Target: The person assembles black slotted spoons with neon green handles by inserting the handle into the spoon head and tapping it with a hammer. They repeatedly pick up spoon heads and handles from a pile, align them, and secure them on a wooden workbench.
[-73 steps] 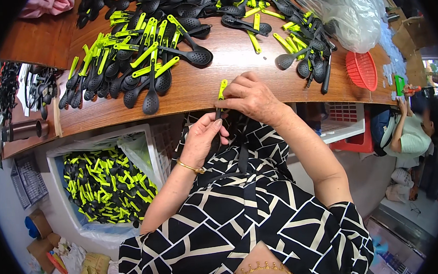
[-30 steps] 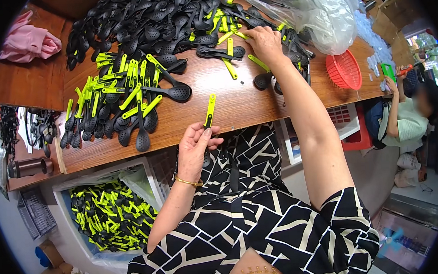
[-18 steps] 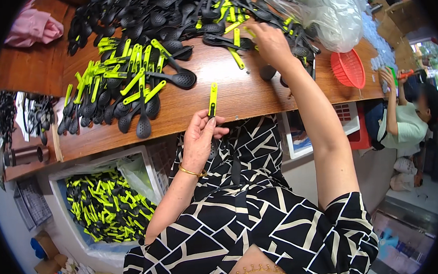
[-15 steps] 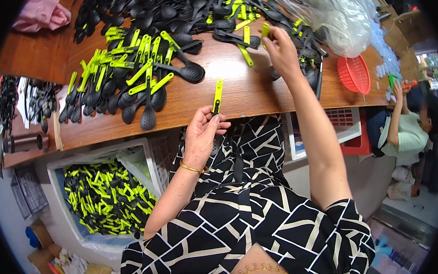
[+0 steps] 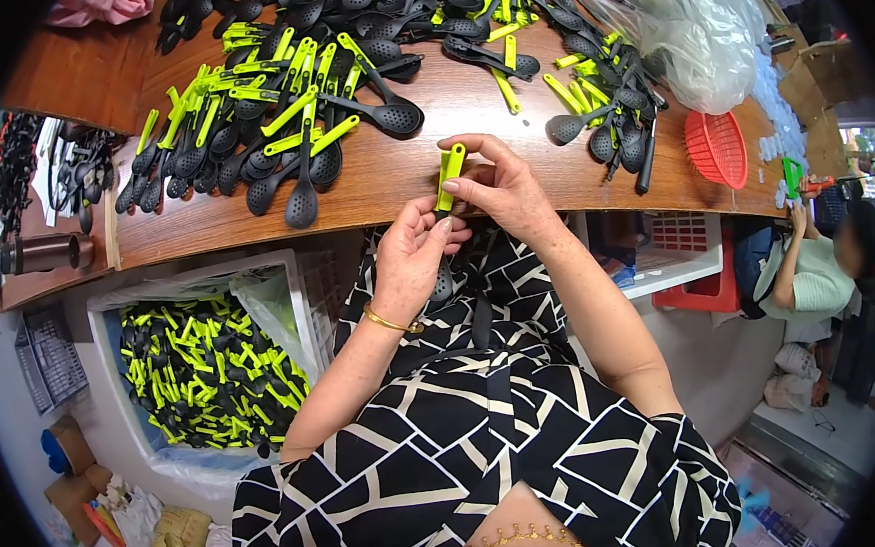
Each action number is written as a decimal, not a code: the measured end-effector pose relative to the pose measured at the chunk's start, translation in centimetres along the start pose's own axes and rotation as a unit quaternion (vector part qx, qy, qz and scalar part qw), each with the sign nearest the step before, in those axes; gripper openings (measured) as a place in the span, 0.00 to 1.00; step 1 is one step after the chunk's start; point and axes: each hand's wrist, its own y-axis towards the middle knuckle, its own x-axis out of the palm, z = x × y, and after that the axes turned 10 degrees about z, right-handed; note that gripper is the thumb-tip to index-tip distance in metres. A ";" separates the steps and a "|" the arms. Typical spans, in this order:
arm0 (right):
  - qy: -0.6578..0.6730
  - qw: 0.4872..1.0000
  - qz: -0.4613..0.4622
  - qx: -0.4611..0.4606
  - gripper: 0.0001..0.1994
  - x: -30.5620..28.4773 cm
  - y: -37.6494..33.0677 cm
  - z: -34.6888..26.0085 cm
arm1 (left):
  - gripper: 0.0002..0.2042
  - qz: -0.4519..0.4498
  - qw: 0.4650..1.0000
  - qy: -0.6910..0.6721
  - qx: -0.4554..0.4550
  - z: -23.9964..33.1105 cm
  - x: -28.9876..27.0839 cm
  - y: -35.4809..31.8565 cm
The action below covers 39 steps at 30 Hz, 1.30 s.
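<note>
our black dress (image 5: 418,445) in angular cream-lined print, short sleeves (image 5: 687,449) in same print, V-shaped neckline (image 5: 519,485), dark strip (image 5: 484,321) down front, slim gold bracelet (image 5: 388,320) on our left wrist (image 5: 396,298), gold necklace (image 5: 519,535) with small beaded points

Spoons (image 5: 301,204) black, handles (image 5: 452,169) lime-green — basket (image 5: 717,152) red — tabletop (image 5: 392,186) brown wood-grain, clothes (image 5: 556,407) black with cream lines.

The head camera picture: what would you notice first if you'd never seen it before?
Probably the black spoons and bright green handles heaped across the brown table. In the middle, the left hand and right hand meet at a green-handled spoon. At the lower left, a white tub is full of green-and-black pieces.
</note>
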 end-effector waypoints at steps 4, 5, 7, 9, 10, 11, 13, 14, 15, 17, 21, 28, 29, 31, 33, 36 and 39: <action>-0.020 0.998 -0.005 -0.055 0.25 0.3 -0.2 1.2 | 0.12 0.006 1.000 -0.005 -0.001 -0.2 -0.3 0.1; -0.010 0.998 -0.009 -0.054 0.25 0.6 -0.4 1.3 | 0.11 0.009 1.000 -0.002 0.000 -0.1 -0.4 0.0; 0.008 0.999 0.013 -0.031 0.27 1.4 -1.3 0.7 | 0.11 0.017 1.000 0.001 0.003 0.0 -0.5 0.0; 0.042 0.998 0.041 -0.038 0.27 2.1 -1.9 0.8 | 0.10 0.021 0.999 -0.006 0.027 0.2 -0.5 -0.3; 0.063 0.998 0.024 -0.007 0.25 2.1 -2.1 0.9 | 0.09 0.023 0.999 -0.009 0.038 0.2 -0.5 -0.6; 0.083 0.996 0.007 0.025 0.22 2.0 -2.2 0.9 | 0.09 0.032 0.998 0.008 0.059 0.0 -0.6 -0.9; 0.126 0.988 -0.027 0.083 0.17 2.0 -2.3 1.0 | 0.08 0.051 0.992 0.046 0.104 -0.8 -1.1 -1.7; 0.132 0.989 -0.042 0.051 0.11 2.4 -2.6 1.3 | 0.05 0.093 0.965 0.157 0.187 -1.2 -1.5 -2.1; 0.120 0.992 -0.033 0.023 0.10 2.8 -3.0 1.7 | 0.05 0.090 0.947 0.214 0.222 -0.9 -2.0 -2.3; 0.099 0.994 -0.040 0.011 0.09 3.3 -3.1 2.3 | 0.05 0.082 0.898 0.322 0.287 0.2 -3.0 -2.6; -0.036 0.992 -0.121 -0.022 0.16 4.4 -3.0 2.0 | 0.06 0.085 0.877 0.358 0.309 0.6 -5.9 -4.0; -0.345 0.858 0.046 -0.378 0.19 3.0 3.8 -0.8 | 0.09 0.473 0.766 0.356 0.252 -6.4 -26.9 -11.3; -0.375 0.830 0.071 -0.407 0.17 3.3 4.9 -0.9 | 0.11 0.573 0.735 0.309 0.188 -8.1 -30.3 -12.9; -0.407 0.811 0.078 -0.413 0.15 3.4 6.3 -0.3 | 0.14 0.609 0.669 0.425 0.024 -13.3 -37.8 -17.7; -0.415 0.813 0.083 -0.399 0.13 2.8 7.1 0.5 | 0.13 0.549 0.609 0.562 -0.106 -18.2 -40.3 -21.5; -0.359 0.843 0.134 -0.377 0.10 1.3 6.5 1.5 | 0.15 0.259 0.579 0.707 -0.312 -24.3 -43.4 -24.2; -0.333 0.860 0.141 -0.360 0.08 1.2 5.2 1.5 | 0.14 0.358 0.622 0.627 -0.303 -27.1 -39.9 -22.7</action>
